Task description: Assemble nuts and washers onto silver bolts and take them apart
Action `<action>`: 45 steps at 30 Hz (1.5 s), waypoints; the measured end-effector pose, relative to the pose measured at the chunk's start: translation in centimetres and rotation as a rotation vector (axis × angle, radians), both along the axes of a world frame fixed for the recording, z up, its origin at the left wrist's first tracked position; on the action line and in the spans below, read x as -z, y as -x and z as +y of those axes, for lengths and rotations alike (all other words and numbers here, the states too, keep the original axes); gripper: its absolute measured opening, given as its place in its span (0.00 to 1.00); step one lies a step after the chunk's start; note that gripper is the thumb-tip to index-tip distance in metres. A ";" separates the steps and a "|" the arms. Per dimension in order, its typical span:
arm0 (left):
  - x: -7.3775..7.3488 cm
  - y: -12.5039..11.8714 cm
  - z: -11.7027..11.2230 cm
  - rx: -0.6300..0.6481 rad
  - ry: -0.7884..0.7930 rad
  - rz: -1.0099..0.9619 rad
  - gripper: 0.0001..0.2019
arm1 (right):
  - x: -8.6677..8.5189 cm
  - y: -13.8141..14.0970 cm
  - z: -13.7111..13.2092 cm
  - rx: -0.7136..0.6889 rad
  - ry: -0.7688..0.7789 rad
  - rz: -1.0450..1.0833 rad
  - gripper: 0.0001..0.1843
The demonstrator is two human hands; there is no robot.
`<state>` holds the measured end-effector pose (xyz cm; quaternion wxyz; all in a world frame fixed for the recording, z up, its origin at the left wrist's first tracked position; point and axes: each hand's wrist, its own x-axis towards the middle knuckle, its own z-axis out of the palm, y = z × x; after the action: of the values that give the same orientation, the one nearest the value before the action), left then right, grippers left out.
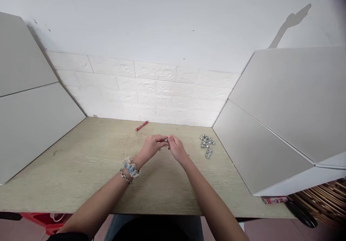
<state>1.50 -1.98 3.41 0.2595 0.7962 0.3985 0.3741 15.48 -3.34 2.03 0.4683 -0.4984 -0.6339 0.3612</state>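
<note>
Over the middle of the bench (159, 183), both bare hands meet, fingertips to fingertips. Left hand (152, 145): thumb and fingers drawn together in a pinch, a small metal piece (166, 140) caught at the tips. Right hand (177, 149): curled nearly closed, thumb uppermost, gripping at the same piece from the other side. Piece mostly covered by fingers; a silvery, dark-edged bit shows between the two hands. Cannot tell whether it is one part or several.

Left wrist wears a pale, blue-tinged scrunchie (131, 168) and, just below it toward the elbow, a chain bracelet (124, 177). Right forearm bare.

To the right of the right hand, well apart from it, a loose heap of shiny metal parts (207, 141) lies on the wood; a few sit slightly nearer the person, just beside the main group. Shapes too small to tell singly.

Far edge, left of centre: a slim red tube (142, 125), lying aslant near the brick-patterned wall (162, 89). White panels flank the work area, a left panel (35, 125) and a right panel (270, 133). Lower right corner: a red-and-white wrapped stick (275, 200) beside a black object (301, 214).
</note>
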 end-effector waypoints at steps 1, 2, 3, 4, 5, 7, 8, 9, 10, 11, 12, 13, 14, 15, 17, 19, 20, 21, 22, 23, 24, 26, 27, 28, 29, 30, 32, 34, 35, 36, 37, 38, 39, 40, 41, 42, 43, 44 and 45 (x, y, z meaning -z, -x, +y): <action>0.4 0.2 0.3 0.002 0.009 0.005 0.11 | 0.5 0.1 0.4 -0.008 0.003 -0.004 0.21; 0.8 0.3 0.6 0.005 0.013 0.013 0.11 | 1.1 0.1 0.7 -0.015 0.006 -0.010 0.21; 1.2 0.4 0.8 0.004 0.011 0.020 0.11 | 1.7 0.1 0.9 -0.021 0.012 -0.013 0.21; 1.6 0.5 0.9 0.003 0.003 0.029 0.11 | 2.2 0.0 1.2 -0.033 0.020 -0.012 0.20; 2.0 0.6 1.0 0.000 -0.006 0.036 0.11 | 2.7 0.0 1.4 -0.048 0.027 0.000 0.20; 2.5 0.7 1.2 -0.006 -0.017 0.044 0.10 | 3.4 -0.1 1.8 -0.088 0.037 0.063 0.18; 2.7 0.8 1.2 -0.009 -0.015 0.040 0.10 | 3.7 -0.1 1.9 -0.105 0.036 0.113 0.17; 2.9 0.9 1.3 -0.014 -0.017 0.037 0.11 | 3.8 -0.1 1.9 -0.122 0.035 0.169 0.16; 3.0 1.0 1.3 -0.018 -0.026 0.036 0.11 | 3.9 0.0 2.0 -0.134 0.036 0.226 0.15; 3.1 1.1 1.3 -0.018 -0.041 0.033 0.11 | 3.9 0.2 1.9 -0.138 0.037 0.274 0.15; 3.2 1.1 1.3 -0.018 -0.058 0.031 0.11 | 3.9 0.3 1.9 -0.131 0.042 0.314 0.15; 3.3 1.2 1.3 -0.018 -0.074 0.029 0.11 | 3.9 0.4 1.8 -0.115 0.051 0.342 0.17; 3.5 1.2 1.3 -0.013 -0.089 0.030 0.11 | 3.9 0.5 1.7 -0.092 0.062 0.357 0.19; 3.6 1.2 1.2 -0.007 -0.103 0.033 0.10 | 4.0 0.6 1.6 -0.065 0.075 0.360 0.20; 4.0 1.0 1.2 0.014 -0.134 0.043 0.09 | 4.0 0.5 1.5 -0.016 0.091 0.308 0.19; 4.4 0.6 1.2 0.039 -0.167 0.050 0.09 | 4.1 0.3 1.4 0.018 0.095 0.190 0.23; 4.6 0.5 1.2 0.048 -0.178 0.050 0.09 | 4.1 0.2 1.4 0.034 0.106 0.134 0.26; 4.7 0.3 1.2 0.057 -0.187 0.050 0.10 | 4.1 0.1 1.4 0.044 0.125 0.092 0.28; 4.9 0.2 1.2 0.067 -0.191 0.049 0.10 | 4.1 -0.1 1.4 0.049 0.148 0.066 0.29; 5.0 0.2 1.2 0.074 -0.192 0.048 0.10 | 4.1 -0.1 1.4 0.049 0.169 0.056 0.29; 5.0 0.2 1.2 0.076 -0.192 0.045 0.10 | 4.1 -0.2 1.4 0.040 0.179 0.057 0.29; 5.0 0.3 1.3 0.066 -0.188 0.039 0.10 | 4.0 -0.2 1.5 -0.013 0.159 0.092 0.25; 4.9 0.4 1.3 0.053 -0.184 0.034 0.10 | 4.0 -0.2 1.6 -0.047 0.139 0.133 0.21; 4.8 0.4 1.3 0.036 -0.179 0.027 0.10 | 3.9 -0.2 1.6 -0.080 0.122 0.187 0.16; 4.8 0.5 1.4 0.018 -0.173 0.020 0.10 | 3.9 -0.2 1.6 -0.104 0.111 0.240 0.13; 4.7 0.5 1.4 0.001 -0.169 0.015 0.11 | 3.9 -0.2 1.6 -0.113 0.104 0.277 0.12; 4.8 0.5 1.4 -0.017 -0.170 0.007 0.11 | 4.0 -0.2 1.5 -0.070 0.087 0.270 0.12; 5.0 0.4 1.4 -0.002 -0.195 0.009 0.10 | 4.1 -0.3 1.4 -0.004 0.074 0.171 0.13; 5.2 0.4 1.4 0.015 -0.213 0.010 0.10 | 4.1 -0.3 1.3 0.017 0.082 0.108 0.18; 5.3 0.3 1.4 0.032 -0.230 0.012 0.10 | 4.2 -0.3 1.2 0.028 0.100 0.053 0.23; 5.5 0.3 1.4 0.047 -0.243 0.012 0.10 | 4.3 -0.3 1.2 0.030 0.122 0.013 0.26; 5.6 0.3 1.4 0.058 -0.253 0.011 0.11 | 4.4 -0.3 1.2 0.026 0.140 -0.007 0.28; 5.6 0.3 1.3 0.062 -0.260 0.008 0.11 | 4.4 -0.3 1.3 0.020 0.146 -0.010 0.29; 5.6 0.3 1.3 0.058 -0.263 0.003 0.11 | 4.5 -0.3 1.4 0.012 0.134 0.001 0.28; 5.4 0.3 1.3 0.046 -0.263 0.000 0.10 | 4.5 -0.3 1.4 -0.004 0.112 0.026 0.27; 5.3 0.4 1.3 0.030 -0.262 -0.002 0.09 | 4.5 -0.2 1.5 -0.026 0.087 0.063 0.25; 5.1 0.5 1.3 0.015 -0.257 -0.003 0.09 | 4.5 -0.1 1.6 -0.050 0.068 0.106 0.22; 5.0 0.5 1.3 0.003 -0.250 -0.004 0.09 | 4.5 -0.1 1.6 -0.069 0.059 0.148 0.20; 4.9 0.6 1.3 -0.001 -0.244 -0.003 0.08 | 4.5 0.0 1.6 -0.074 0.059 0.183 0.19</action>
<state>0.92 -0.68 -1.51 0.1610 0.8210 0.3503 0.4211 15.50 -1.77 -2.44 0.4958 -0.4530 -0.5955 0.4409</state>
